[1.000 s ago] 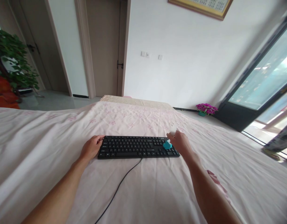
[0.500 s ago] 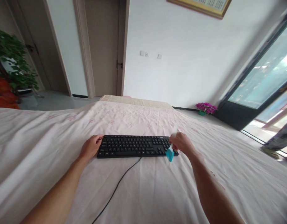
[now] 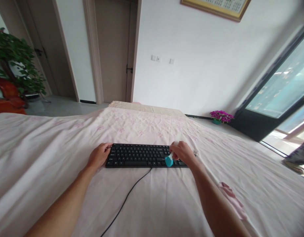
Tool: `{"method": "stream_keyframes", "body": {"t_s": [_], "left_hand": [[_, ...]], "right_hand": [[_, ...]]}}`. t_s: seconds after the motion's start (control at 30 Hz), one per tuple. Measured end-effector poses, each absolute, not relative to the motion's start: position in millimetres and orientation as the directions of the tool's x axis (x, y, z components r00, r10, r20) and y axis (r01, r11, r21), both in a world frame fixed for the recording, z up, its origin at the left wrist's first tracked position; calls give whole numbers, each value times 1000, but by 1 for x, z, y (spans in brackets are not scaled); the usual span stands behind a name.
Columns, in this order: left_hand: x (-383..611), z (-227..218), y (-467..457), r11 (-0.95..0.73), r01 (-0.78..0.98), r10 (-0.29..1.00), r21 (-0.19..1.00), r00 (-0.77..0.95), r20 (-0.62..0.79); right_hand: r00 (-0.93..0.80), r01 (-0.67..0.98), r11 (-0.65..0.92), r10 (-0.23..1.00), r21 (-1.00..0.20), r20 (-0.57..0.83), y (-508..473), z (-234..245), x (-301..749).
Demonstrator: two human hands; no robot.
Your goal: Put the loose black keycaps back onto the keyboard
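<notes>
A black computer keyboard [image 3: 137, 155] lies flat on the flowered bed sheet [image 3: 152, 204], its cable [image 3: 128, 194] running toward me. My left hand [image 3: 99, 154] is closed on the keyboard's left end, with thumb and fingers at the upper left corner. In my right hand [image 3: 181, 152] is a small brush [image 3: 169, 161] with a white handle and a blue bristle head. The fingers wrap round the handle, and the head points down at the keys just left of the number pad. My right hand and forearm hide part of the keyboard's right end.
A pink cloth [image 3: 232, 199] lies on the sheet beyond my right forearm. Farther off stand a leafy plant [image 3: 23, 65], a red wooden seat [image 3: 8, 97] and a pot of magenta flowers [image 3: 221, 116]. A person's leg [image 3: 298, 156] shows at the right edge.
My right hand has moved left with the brush, from the keyboard's lower right edge onto the keys. My left hand still holds the left end. More of the pink cloth shows.
</notes>
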State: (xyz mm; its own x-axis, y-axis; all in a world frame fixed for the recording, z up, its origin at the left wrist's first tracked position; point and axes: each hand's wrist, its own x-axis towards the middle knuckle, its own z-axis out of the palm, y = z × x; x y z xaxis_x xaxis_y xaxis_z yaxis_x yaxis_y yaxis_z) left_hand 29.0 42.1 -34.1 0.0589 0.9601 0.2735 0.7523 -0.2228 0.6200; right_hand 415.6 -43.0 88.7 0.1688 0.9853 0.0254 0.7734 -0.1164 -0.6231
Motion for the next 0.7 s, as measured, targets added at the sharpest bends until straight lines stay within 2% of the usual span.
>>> {"method": "stream_keyframes", "body": {"t_s": [0.1,0.2,0.3,0.4,0.5,0.57,0.63,0.7], "left_hand": [[29,-35,42,-221,751,959,622,52,277],[29,-34,42,-230,741,958,631,60,279],[29,-32,41,-231,729,960,644,61,275],[30,-31,41,-232,723,959,650,61,275],[30,-32,41,-230,720,959,654,56,276],[30,-33,42,-227,719,959,657,48,279],[30,-34,42,-225,718,958,658,41,283],[31,-33,42,-224,718,958,659,39,283]], "right_hand": [[124,645,-34,990,-764,61,-43,94,406],[62,394,138,982,-909,176,-35,91,382],[-19,207,243,970,-948,244,-24,79,354],[-84,141,226,973,-964,216,-14,67,338],[-129,213,210,974,-954,186,-10,64,340],[-142,370,217,974,-903,176,-12,70,350],[-97,577,197,980,-793,173,-17,82,364],[21,742,124,978,-658,208,-23,95,375]]}}
